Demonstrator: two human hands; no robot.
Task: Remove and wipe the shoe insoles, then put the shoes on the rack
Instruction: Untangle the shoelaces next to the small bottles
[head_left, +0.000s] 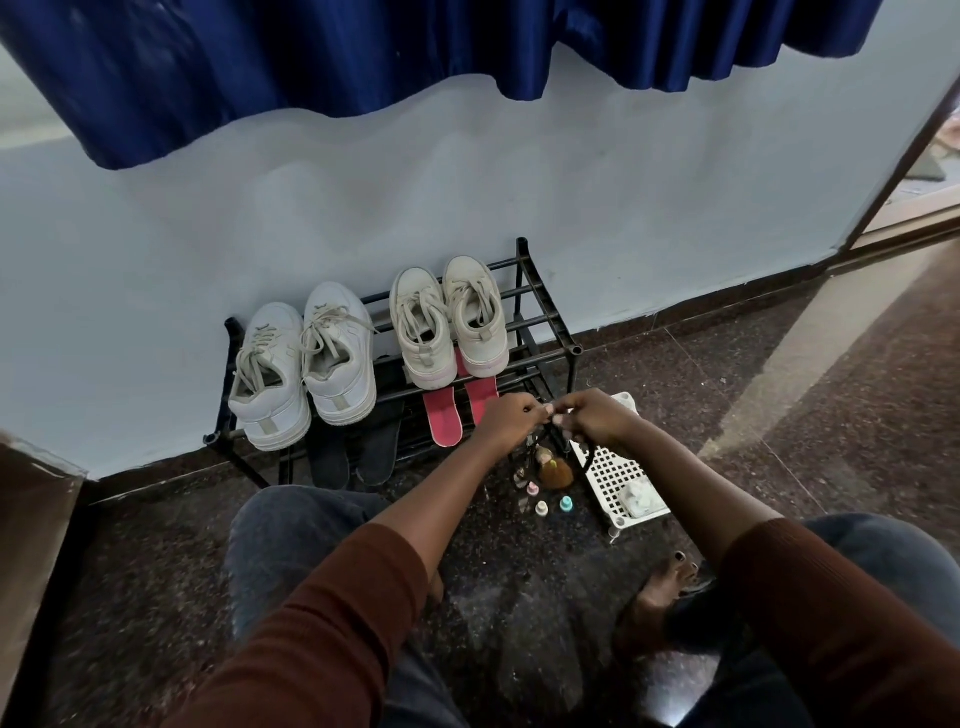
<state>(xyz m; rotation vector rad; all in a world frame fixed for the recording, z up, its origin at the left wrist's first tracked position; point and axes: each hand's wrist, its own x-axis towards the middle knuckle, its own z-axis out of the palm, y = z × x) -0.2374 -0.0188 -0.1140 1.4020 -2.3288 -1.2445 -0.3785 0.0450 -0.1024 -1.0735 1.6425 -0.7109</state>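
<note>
A black metal shoe rack (535, 318) stands against the wall. On its top shelf sit a white pair of sneakers (304, 364) at the left and a beige pair of sneakers (449, 317) at the right. Two black insoles (358, 452) lean below the white pair, and two pink insoles (441, 423) below the beige pair. My left hand (511, 423) and my right hand (597, 421) meet fingertip to fingertip at the rack's front right corner. Both pinch a thin black cord (587, 460) that loops down; what hangs from it is unclear.
A white perforated tray (613, 473) lies on the floor at the right with a crumpled white cloth (639, 496) on it. Small pastel-capped bottles (550, 505) and a brown fluffy thing (557, 473) sit beside it. My knees and a bare foot (665, 592) are below.
</note>
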